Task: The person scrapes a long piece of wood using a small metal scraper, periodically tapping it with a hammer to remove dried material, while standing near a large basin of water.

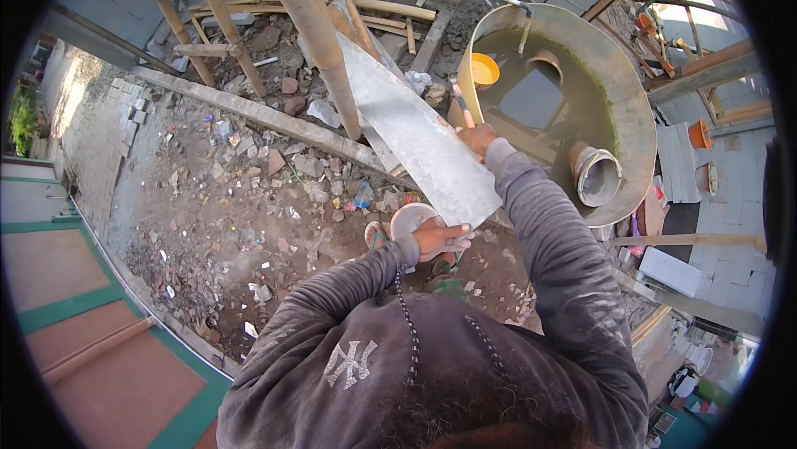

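Right now my left hand (442, 238) grips the near end of a long grey board (415, 135), fingers curled over its lower corner. My right hand (479, 139) closes on the board's far edge, about halfway up, next to the tank (633, 117). The board slants away from me, its near end at my chest side and its far end up by the bamboo pole (311, 25), which crosses in front of it. A round pale bowl (409, 218) sits just under my left hand, touching the board's lower end. Beside my right hand the big curved tank holds murky greenish water, with a yellow scoop (484, 68) at its near rim and a pipe piece (596, 173) lying inside its right wall. Below the board, rubble (241, 191) and broken bricks cover the dirt. A low concrete beam (249, 110) runs across the ground behind the pole.
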Motion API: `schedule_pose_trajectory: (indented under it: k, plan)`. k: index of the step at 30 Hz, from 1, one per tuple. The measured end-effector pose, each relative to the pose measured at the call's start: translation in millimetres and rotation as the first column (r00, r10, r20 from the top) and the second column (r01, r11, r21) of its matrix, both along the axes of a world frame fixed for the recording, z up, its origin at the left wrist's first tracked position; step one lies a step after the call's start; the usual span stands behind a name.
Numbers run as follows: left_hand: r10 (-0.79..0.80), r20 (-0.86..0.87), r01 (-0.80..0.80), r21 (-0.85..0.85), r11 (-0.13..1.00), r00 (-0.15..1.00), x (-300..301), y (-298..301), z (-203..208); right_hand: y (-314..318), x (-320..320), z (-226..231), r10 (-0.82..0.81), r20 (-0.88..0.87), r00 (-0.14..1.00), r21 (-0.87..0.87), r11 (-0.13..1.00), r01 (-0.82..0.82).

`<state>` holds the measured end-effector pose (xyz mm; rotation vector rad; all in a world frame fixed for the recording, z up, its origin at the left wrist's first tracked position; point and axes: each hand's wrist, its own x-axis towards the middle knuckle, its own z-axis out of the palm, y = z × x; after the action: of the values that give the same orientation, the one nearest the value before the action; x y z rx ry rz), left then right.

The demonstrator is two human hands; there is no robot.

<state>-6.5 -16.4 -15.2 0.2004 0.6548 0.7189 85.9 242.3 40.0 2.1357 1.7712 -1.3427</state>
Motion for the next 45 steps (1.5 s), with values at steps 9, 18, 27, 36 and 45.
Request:
schedule_pose_trajectory:
  k: [9, 18, 27, 36, 45]
  plan:
    - [-0.192, -0.482, 0.189, -0.056, 0.980, 0.855, -16, 11, 0, -76, 26, 67, 0.039, 0.297, 0.954, 0.282, 0.951, -0.127]
    - [0.125, -0.557, -0.204, -0.082, 0.976, 0.821, -107, 107, 28, -281, 219, 174, -0.043, 0.323, 0.945, 0.509, 0.850, -0.135]
    - [-0.023, -0.557, -0.163, -0.282, 0.945, 0.830, 58, 107, -25, -527, 377, 149, -0.131, 0.313, 0.941, 0.651, 0.751, -0.112]
    - [0.266, -0.663, -0.261, 0.110, 0.959, 0.700, 256, -19, -12, -696, 452, 12, -0.548, 0.350, 0.759, 0.520, 0.788, 0.329]
    - [0.490, -0.620, -0.152, 0.516, 0.843, 0.612, 337, -13, -21, -673, 387, -5, -0.776, -0.334, 0.535, 0.305, 0.448, 0.840]
